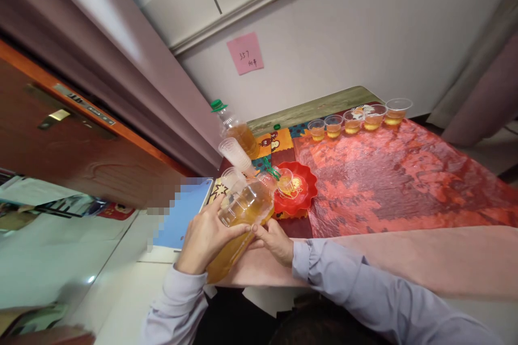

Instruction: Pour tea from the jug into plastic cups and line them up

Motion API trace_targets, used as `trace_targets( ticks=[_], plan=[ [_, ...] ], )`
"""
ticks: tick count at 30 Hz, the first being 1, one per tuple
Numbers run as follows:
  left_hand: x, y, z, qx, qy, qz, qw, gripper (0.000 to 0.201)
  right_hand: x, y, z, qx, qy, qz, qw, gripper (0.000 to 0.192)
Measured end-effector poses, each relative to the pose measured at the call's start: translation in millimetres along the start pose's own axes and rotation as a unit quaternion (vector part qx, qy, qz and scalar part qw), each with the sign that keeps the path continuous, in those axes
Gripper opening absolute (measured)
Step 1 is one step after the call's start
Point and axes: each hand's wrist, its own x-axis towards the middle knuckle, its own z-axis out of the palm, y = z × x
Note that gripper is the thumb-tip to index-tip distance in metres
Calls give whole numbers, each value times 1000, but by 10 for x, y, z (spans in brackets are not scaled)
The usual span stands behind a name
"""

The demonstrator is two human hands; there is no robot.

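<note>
A large clear bottle (253, 205) of amber liquid is tilted, its green-ringed mouth toward a clear plastic cup (285, 179). That cup is at the red scalloped tray (309, 194); whether liquid is flowing cannot be made out. My left hand (210, 234) wraps the bottle's left side, thumb across its body. Around the right side grips my right hand (273, 240), its thumb meeting the left one; its other fingers are partly hidden. Just beyond the bottle lie a stack of clear cups (234, 153) and another clear cup (232, 178).
A second bottle (242, 137) with a green cap stands at the table's back left. A loose green cap (277, 126) lies near it. Several cups of amber liquid (352, 123) line the back edge. The patterned table (364, 188) meets the wall; a wooden door (81, 135) is at left.
</note>
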Motion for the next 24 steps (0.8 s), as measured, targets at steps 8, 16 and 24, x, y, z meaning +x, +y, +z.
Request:
trace_targets(
  ticks=[8, 16, 24],
  plan=[
    [-60, -120, 121, -95, 53, 48, 993, 92, 21, 15, -20, -33, 33, -62, 997, 74],
    [-258, -386, 432, -154, 150, 29, 976, 105, 44, -27, 32, -59, 41, -122, 990, 75],
    [-516, -559, 708, -203, 216, -23, 955, 99, 47, 42, -16, -104, 8, -110, 988, 87]
  ],
)
